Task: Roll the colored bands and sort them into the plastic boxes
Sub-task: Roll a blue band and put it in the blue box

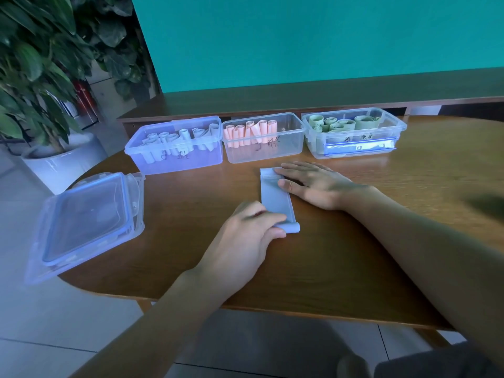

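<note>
Head: wooden table [354, 255], teal wall [300, 36].

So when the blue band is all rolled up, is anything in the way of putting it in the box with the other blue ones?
Nothing visible blocks it. The blue band lies on bare table, and the blue box behind it stands open, its lid off to the left.

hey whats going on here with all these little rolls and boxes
A person is rolling a pale blue band on a wooden table. The left hand curls round the rolled near end, while the right hand lies flat on the far end. Behind stand three open plastic boxes: the left box holds pale blue rolls, the middle box pink rolls, the right box green ones. A lid overhangs the table's left edge.
</note>
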`<action>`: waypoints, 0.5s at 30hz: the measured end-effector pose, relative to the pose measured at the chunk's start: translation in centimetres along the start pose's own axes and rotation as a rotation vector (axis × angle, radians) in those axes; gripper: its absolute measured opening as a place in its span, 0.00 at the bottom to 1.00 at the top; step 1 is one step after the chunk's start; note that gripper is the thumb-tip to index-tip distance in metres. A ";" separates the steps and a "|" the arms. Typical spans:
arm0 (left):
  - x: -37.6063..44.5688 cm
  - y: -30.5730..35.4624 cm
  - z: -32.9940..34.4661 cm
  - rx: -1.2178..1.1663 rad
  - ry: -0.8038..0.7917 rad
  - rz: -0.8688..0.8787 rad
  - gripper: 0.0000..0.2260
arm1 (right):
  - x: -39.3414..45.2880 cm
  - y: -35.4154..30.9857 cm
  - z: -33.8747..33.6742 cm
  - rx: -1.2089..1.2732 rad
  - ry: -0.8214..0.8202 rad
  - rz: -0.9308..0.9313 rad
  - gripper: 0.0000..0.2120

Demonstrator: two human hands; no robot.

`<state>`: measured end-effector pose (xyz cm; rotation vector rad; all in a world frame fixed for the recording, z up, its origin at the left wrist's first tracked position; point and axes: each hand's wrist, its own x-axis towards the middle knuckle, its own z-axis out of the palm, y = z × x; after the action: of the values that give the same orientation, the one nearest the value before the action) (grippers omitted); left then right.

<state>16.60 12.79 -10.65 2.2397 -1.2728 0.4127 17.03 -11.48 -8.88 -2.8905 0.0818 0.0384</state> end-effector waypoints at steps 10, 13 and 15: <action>0.3 0.2 0.1 0.064 0.000 -0.038 0.14 | 0.1 0.1 0.1 0.008 -0.001 0.007 0.29; 0.4 -0.1 0.3 0.048 -0.025 -0.037 0.15 | 0.2 0.2 0.1 0.011 -0.001 0.008 0.29; 0.7 -0.3 0.5 0.032 -0.028 -0.029 0.13 | 0.2 0.2 0.2 0.013 0.002 0.006 0.29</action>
<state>17.22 12.15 -10.82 2.2956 -1.2551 0.3946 17.22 -11.67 -9.10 -2.8772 0.0909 0.0366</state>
